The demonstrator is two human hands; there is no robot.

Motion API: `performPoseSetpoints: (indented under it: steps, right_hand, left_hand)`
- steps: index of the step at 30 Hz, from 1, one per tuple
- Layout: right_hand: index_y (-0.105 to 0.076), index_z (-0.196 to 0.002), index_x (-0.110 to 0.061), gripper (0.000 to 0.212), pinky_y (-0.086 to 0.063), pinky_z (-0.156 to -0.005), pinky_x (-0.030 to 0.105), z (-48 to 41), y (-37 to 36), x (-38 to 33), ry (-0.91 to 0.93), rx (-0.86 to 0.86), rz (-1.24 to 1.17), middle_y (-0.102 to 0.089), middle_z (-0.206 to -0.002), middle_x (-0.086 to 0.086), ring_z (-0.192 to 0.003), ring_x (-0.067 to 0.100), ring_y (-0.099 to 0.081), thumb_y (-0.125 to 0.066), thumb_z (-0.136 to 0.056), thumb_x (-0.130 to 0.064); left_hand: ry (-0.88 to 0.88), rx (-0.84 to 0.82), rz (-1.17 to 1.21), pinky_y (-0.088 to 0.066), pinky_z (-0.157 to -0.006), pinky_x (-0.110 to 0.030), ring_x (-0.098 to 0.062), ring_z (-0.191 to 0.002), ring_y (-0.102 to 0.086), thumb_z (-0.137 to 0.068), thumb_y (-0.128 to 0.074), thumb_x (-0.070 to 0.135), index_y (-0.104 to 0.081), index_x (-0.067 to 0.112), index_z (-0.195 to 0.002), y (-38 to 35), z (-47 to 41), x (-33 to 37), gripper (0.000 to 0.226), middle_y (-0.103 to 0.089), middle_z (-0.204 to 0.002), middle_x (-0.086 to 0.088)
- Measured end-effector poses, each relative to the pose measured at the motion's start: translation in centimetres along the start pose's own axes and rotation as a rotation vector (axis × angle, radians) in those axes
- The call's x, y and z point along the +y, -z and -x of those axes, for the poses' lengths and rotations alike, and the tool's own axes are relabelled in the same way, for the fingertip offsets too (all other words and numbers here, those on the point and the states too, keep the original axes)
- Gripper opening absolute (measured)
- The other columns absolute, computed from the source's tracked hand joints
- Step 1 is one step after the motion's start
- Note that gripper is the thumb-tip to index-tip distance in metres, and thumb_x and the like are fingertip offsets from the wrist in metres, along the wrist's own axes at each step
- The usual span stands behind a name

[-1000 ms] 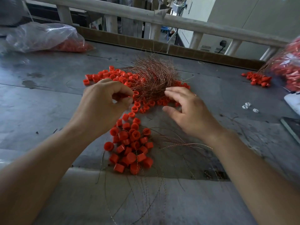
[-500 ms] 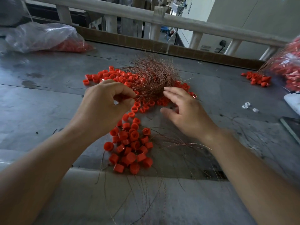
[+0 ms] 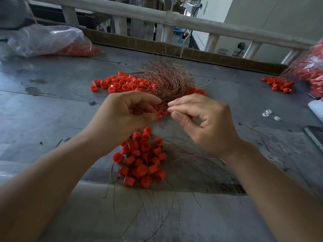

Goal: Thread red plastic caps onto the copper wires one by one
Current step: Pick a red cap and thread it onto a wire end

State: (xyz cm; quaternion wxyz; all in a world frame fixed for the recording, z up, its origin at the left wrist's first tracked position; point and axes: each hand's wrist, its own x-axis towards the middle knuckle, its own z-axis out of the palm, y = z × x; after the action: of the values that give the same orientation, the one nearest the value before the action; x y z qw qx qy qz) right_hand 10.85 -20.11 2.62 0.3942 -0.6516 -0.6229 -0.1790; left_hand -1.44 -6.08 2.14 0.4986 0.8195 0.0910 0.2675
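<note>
The fingers (image 3: pixel 152 101) of the left hand (image 3: pixel 125 117) curl in, with the thumb close to the first finger. A bit of red shows between them, but I cannot tell if they hold a cap. The fingers (image 3: pixel 178 103) of the right hand (image 3: pixel 208 124) are bent too, tips nearly together, just beside the left ones. A wire there would be too thin to see, so I cannot tell if they pinch one. Both hands are over the tabletop (image 3: pixel 52 110), in front of the wire heap (image 3: pixel 166 79). Below them lie the near caps (image 3: pixel 143 159), with thin wires running out, so these look done. The far caps (image 3: pixel 120 83) lie loose beside the heap, so I think a lot is left. The left bag (image 3: pixel 47 41) has red caps in it. The right bag (image 3: pixel 311 70) has red caps too, and wires stick out.
</note>
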Motion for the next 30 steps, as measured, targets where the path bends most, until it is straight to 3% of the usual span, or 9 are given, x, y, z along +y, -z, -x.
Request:
performPoseSetpoints:
  steps: [3, 7, 12, 14, 16, 19, 22, 25, 30]
  right_hand:
    - [-0.07, -0.089, 0.002, 0.015, -0.051, -0.084, 0.022, 0.1, -0.2, -0.9, 0.086, -0.079, -0.087, -0.069, -0.093, 0.012, -0.09, 0.014, -0.063, -0.063, -0.082, -0.009]
    - [-0.07, -0.091, 0.003, 0.018, -0.053, -0.084, 0.031, 0.1, -0.2, -1.3, 0.14, -0.113, -0.111, -0.069, -0.095, 0.013, -0.091, 0.019, -0.066, -0.06, -0.081, -0.01]
    - [-0.062, -0.105, -0.002, 0.025, -0.045, -0.075, 0.012, 0.0, -0.1, -1.4, 0.072, -0.07, -0.163, -0.056, -0.11, 0.004, -0.083, 0.007, -0.058, -0.066, -0.081, -0.006]
    - [-0.056, -0.113, -0.009, 0.034, -0.047, -0.081, 0.017, 0.1, 0.2, -1.4, -0.018, -0.064, -0.168, -0.052, -0.112, -0.005, -0.084, 0.008, -0.058, -0.066, -0.08, -0.009]
    - [-0.054, -0.118, -0.012, 0.04, -0.047, -0.091, 0.027, 0.2, 0.3, -1.4, -0.087, -0.085, -0.139, -0.052, -0.11, -0.012, -0.1, 0.008, -0.056, -0.066, -0.079, -0.016]
    - [-0.057, -0.118, -0.009, 0.042, -0.048, -0.092, 0.038, 0.1, 0.3, -1.3, -0.144, -0.13, -0.139, -0.058, -0.108, -0.008, -0.106, 0.012, -0.058, -0.066, -0.078, -0.02]
    - [-0.065, -0.102, -0.006, 0.026, -0.05, -0.081, 0.025, 0.0, 0.3, -1.1, -0.112, -0.123, -0.124, -0.063, -0.093, -0.005, -0.088, 0.006, -0.061, -0.067, -0.078, -0.016]
    - [-0.069, -0.087, -0.003, 0.011, -0.045, -0.069, 0.012, -0.1, 0.6, -0.8, -0.076, -0.051, -0.061, -0.059, -0.079, -0.004, -0.075, 0.006, -0.056, -0.067, -0.078, -0.009]
    - [-0.069, -0.08, -0.006, 0.005, -0.04, -0.063, 0.01, -0.1, 1.2, -0.5, -0.131, -0.017, 0.001, -0.058, -0.073, -0.005, -0.07, 0.008, -0.053, -0.065, -0.079, -0.008]
  left_hand:
    - [0.015, -0.128, 0.155, -0.052, -0.065, -0.017, -0.006, -0.071, -0.064, -0.062, -0.075, 0.029, -0.07, 0.038, -0.091, -0.4, 0.0, 0.0, 0.03, -0.07, -0.08, 0.005]
    - [-0.031, -0.229, 0.191, -0.045, -0.06, -0.011, 0.004, -0.066, -0.059, -0.065, -0.067, 0.011, -0.073, 0.028, -0.078, -1.0, -0.1, 0.0, 0.022, -0.068, -0.069, 0.01]
    - [0.02, -0.169, 0.269, -0.04, -0.05, -0.011, 0.002, -0.051, -0.05, -0.064, -0.073, 0.027, -0.073, 0.026, -0.075, -0.8, 0.0, 0.2, 0.011, -0.062, -0.058, 0.005]
    - [0.044, -0.153, 0.34, -0.043, -0.049, -0.013, -0.001, -0.052, -0.054, -0.06, -0.069, 0.031, -0.075, 0.028, -0.076, -0.6, 0.1, 0.5, 0.017, -0.066, -0.062, 0.001]
    - [0.056, -0.144, 0.409, -0.044, -0.049, -0.015, -0.005, -0.057, -0.059, -0.059, -0.076, 0.028, -0.075, 0.025, -0.076, -0.3, 0.0, 0.6, 0.017, -0.068, -0.067, -0.001]
    - [0.057, -0.169, 0.471, -0.044, -0.049, -0.017, -0.008, -0.061, -0.06, -0.058, -0.071, 0.028, -0.076, 0.024, -0.074, -0.2, 0.1, 0.6, 0.017, -0.069, -0.07, -0.004]
    - [0.04, -0.2, 0.479, -0.043, -0.048, -0.016, -0.006, -0.059, -0.059, -0.058, -0.074, 0.022, -0.076, 0.023, -0.074, -0.4, 0.2, 0.9, 0.016, -0.068, -0.067, -0.001]
    - [0.059, -0.11, 0.473, -0.043, -0.047, -0.018, -0.006, -0.058, -0.06, -0.052, -0.075, 0.025, -0.076, 0.023, -0.072, -0.2, 0.0, 0.9, 0.021, -0.069, -0.066, 0.001]
    - [0.103, 0.032, 0.426, -0.043, -0.046, -0.016, -0.008, -0.057, -0.058, -0.051, -0.07, 0.028, -0.075, 0.018, -0.068, -0.1, -0.3, 0.7, 0.02, -0.068, -0.065, -0.002]
